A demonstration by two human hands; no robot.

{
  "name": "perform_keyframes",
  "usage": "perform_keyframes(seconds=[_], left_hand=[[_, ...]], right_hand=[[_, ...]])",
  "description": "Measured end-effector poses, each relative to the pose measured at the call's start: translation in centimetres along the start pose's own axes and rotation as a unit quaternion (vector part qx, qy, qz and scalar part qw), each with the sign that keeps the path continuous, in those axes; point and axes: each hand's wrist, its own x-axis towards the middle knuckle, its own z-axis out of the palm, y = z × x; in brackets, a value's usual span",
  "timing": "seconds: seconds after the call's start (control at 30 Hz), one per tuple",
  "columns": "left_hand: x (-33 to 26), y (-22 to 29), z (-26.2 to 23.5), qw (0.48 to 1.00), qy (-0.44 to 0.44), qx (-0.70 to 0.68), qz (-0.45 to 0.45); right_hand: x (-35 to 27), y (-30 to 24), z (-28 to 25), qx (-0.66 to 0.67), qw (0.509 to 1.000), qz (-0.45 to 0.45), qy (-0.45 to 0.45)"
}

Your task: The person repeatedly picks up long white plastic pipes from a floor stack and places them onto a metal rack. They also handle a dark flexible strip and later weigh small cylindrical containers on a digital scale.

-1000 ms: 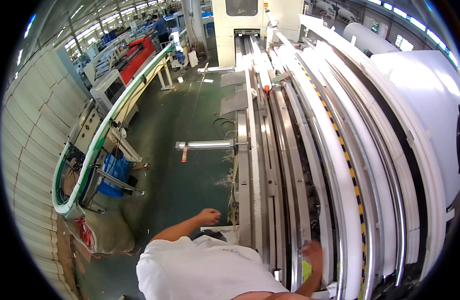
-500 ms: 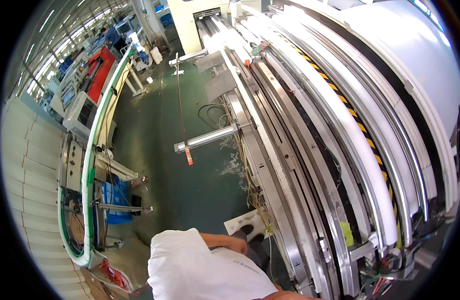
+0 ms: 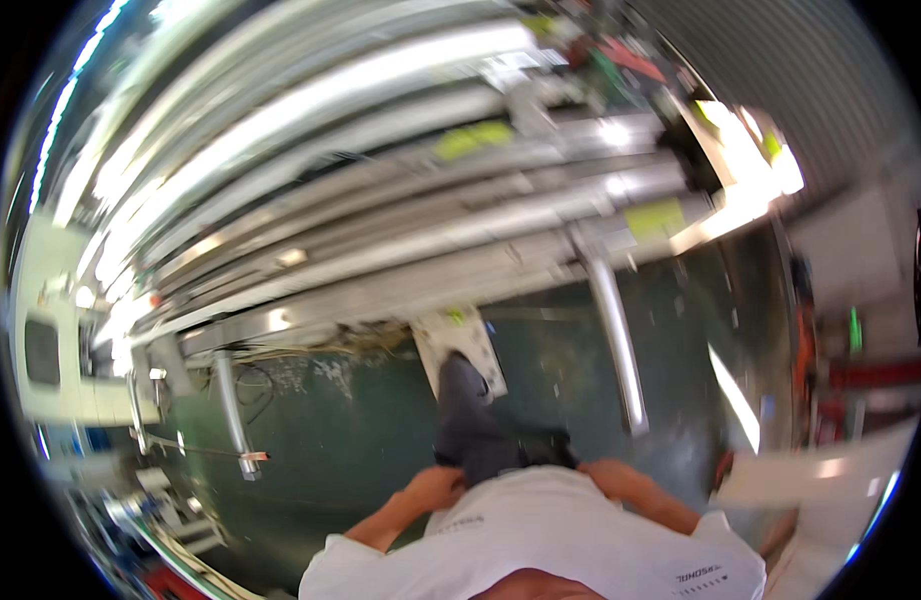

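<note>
My left hand [image 3: 441,486] hangs beside my left hip, close to the hem of my white shirt [image 3: 580,530]. On the other side, my right hand [image 3: 602,474] is at my right hip, partly hidden by the shirt. Motion smears the fingers of both hands, so whether they hold anything cannot be made out. Neither hand touches the long machine [image 3: 380,240] ahead, with its metal rails and rollers. One dark shoe [image 3: 463,378] rests on a white step plate [image 3: 485,345] at the machine's base.
Metal bars stick out from the machine over the green floor [image 3: 360,430], one bar [image 3: 618,345] at right and another [image 3: 234,415] at left. A thin rod [image 3: 205,450] lies by the left bar. A pale machine housing [image 3: 55,350] stands far left, a corrugated wall [image 3: 790,70] upper right.
My view has swung to the right, so the machine now runs across in front of me instead of along my right side. Both my hands have come into sight at my hips.
</note>
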Motion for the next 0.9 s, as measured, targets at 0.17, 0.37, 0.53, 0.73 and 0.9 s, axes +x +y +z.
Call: perform_keyframes(seconds=[0.17,0.37,0.53,0.73,0.9], left_hand=[[6.6,2.8,9.9,0.995,0.061,0.082,0.019],[4.5,10.6,10.7,0.993,0.080,0.083,-0.017],[5.7,12.0,13.4,0.993,0.104,0.061,-0.011],[10.1,15.2,15.0,0.969,0.099,-0.165,-0.157],[10.8,16.7,19.5,0.965,-0.120,-0.217,-0.092]], right_hand=[[-3.8,7.6,11.0,0.057,0.969,0.005,0.240],[-14.0,7.9,21.5,0.351,0.850,0.197,0.339],[-16.7,8.9,32.0,0.454,0.801,0.197,0.337],[-19.3,10.8,40.6,0.513,0.759,0.225,0.332],[-22.7,15.2,38.7,0.508,0.754,0.263,0.323]])
